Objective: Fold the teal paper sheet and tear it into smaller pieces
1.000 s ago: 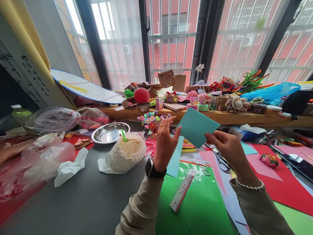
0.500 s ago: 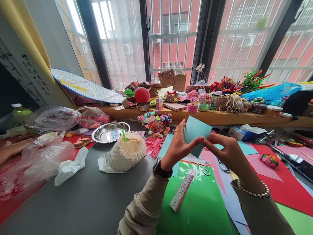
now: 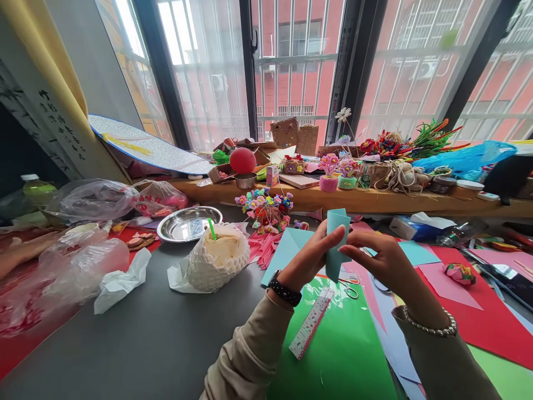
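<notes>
A light-blue sheet of paper [image 3: 334,265], bent over into a narrow upright shape, is held up above the table. My left hand [image 3: 317,247] grips it from the left, thumb across its front and the other fingers partly hidden behind. From the right, my right hand [image 3: 381,253] pinches the paper's edge between thumb and fingers. Below lies a glossy green sheet [image 3: 333,344] with a patterned ruler [image 3: 311,323] on it. Scissors [image 3: 350,289] rest near its upper edge, and another light-blue sheet [image 3: 287,250] lies behind my left wrist.
A wrapped coconut [image 3: 219,258] with a green straw stands left, beside a metal plate [image 3: 189,225]. Plastic bags [image 3: 83,272] and another person's arm [image 3: 25,253] are farther left. Crochet flowers [image 3: 266,208] stand before the cluttered sill [image 3: 266,195]. Coloured paper [image 3: 495,322] covers the right side.
The light-blue paper, flat and facing me before, is now bent into a narrow form. My left hand has shifted right and turned, with its thumb over the paper's front.
</notes>
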The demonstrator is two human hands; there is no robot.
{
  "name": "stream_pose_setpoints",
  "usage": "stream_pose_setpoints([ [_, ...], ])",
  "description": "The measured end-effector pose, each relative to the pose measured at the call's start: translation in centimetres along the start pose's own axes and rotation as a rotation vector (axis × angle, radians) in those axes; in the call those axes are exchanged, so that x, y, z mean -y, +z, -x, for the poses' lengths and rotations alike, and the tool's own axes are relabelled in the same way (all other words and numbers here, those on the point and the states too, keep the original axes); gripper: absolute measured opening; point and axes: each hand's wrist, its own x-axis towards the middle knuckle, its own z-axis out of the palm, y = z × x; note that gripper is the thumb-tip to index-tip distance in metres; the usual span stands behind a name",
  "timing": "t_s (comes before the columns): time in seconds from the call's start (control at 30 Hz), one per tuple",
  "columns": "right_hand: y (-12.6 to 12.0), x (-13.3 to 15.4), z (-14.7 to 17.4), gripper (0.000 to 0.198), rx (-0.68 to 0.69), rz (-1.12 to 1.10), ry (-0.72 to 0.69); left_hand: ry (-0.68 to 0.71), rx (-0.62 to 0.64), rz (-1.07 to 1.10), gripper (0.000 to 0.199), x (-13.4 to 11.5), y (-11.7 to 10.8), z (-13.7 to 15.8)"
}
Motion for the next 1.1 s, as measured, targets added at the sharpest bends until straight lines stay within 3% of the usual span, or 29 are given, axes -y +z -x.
stream_pose_setpoints([
  [0.27,-0.1,0.0,-0.1,0.029,0.008,-0.077,-0.039,-0.052,0.0,-0.03,0.047,0.1,0.7,0.2],
  [0.53,-0.3,0.3,0.1,0.024,-0.008,-0.055,0.022,-0.009,0.03,0.017,0.043,-0.1,0.6,0.3],
  [0.9,-1.9,-1.6,0.8,0.025,-0.384,-0.103,0.332,0.113,-0.162,0.051,0.034,-3.6,-1.4,1.5],
  [1.1,-2.2,-2.2,0.7,0.027,-0.476,-0.184,0.446,0.192,-0.344,-0.194,0.027,-4.5,-1.4,2.6],
])
